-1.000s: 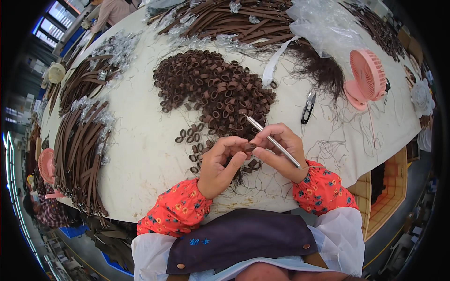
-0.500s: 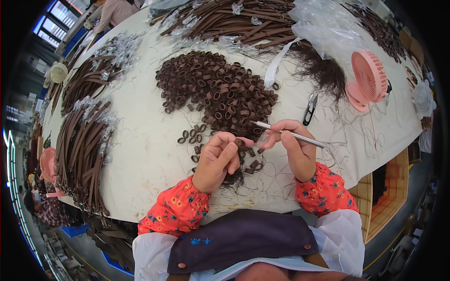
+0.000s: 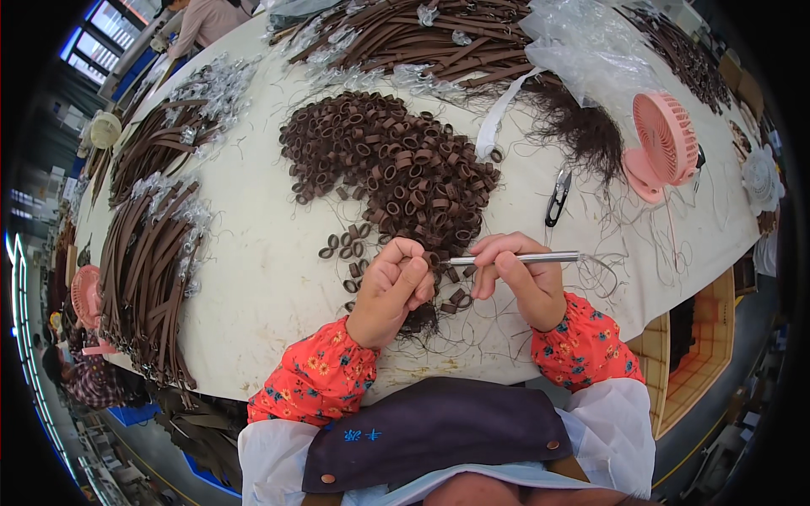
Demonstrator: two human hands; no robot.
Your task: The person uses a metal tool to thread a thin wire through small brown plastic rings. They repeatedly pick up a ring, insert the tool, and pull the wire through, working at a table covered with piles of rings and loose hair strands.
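A: So what changed?

B: The metal pen-shaped tool (image 3: 553, 256) swung nearly level, tip now right by the small brown ring (image 3: 433, 259), so they look lined up for work (can't tell if they're touching).

A: Pointing where?

B: Left, long axis side to side. Right hand (image 3: 528, 280) grips it, near the ring pile (image 3: 422, 177); left hand (image 3: 388, 291) pinches the ring.

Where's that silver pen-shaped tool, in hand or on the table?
In hand: your right hand grips the silver pen-shaped tool, its tip pointing toward your left hand.

The tool (image 3: 553, 256) looks glossy metal, loops (image 3: 401, 169) matt.
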